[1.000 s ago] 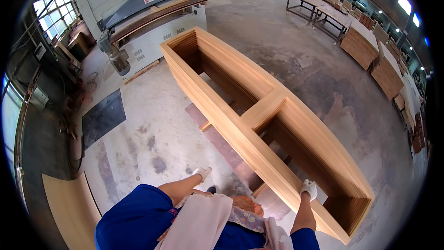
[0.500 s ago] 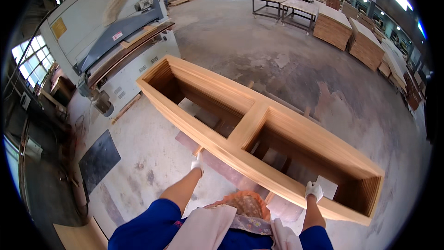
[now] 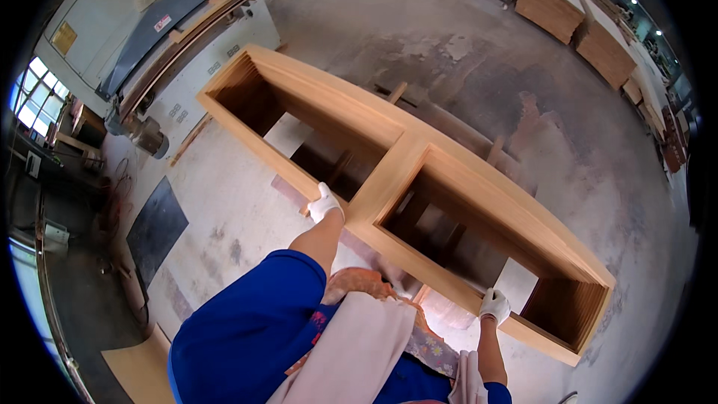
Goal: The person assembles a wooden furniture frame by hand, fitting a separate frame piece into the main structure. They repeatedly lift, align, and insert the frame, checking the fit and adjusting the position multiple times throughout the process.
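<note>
Two gloved hands, left hand (image 3: 325, 203), right hand (image 3: 493, 304), gripping wooden frame (image 3: 396, 151) edge.

A long open wooden frame (image 3: 407, 142) is lying across the concrete floor (image 3: 464, 52), running from the upper left to the lower right, with a cross divider splitting it into two compartments. Slats are sitting on the floor beneath it, showing through both openings. The left hand (image 3: 324, 203) is resting on the frame's near rail, just left of the divider; the right hand (image 3: 493, 304) is gripping the same rail toward the right end. A large machine (image 3: 179, 22) is standing behind the frame to the left. Stacks of boards (image 3: 572, 19) are sitting well apart, behind and to the right. A flat panel (image 3: 138, 363) is lying on the floor at the person's left.
</note>
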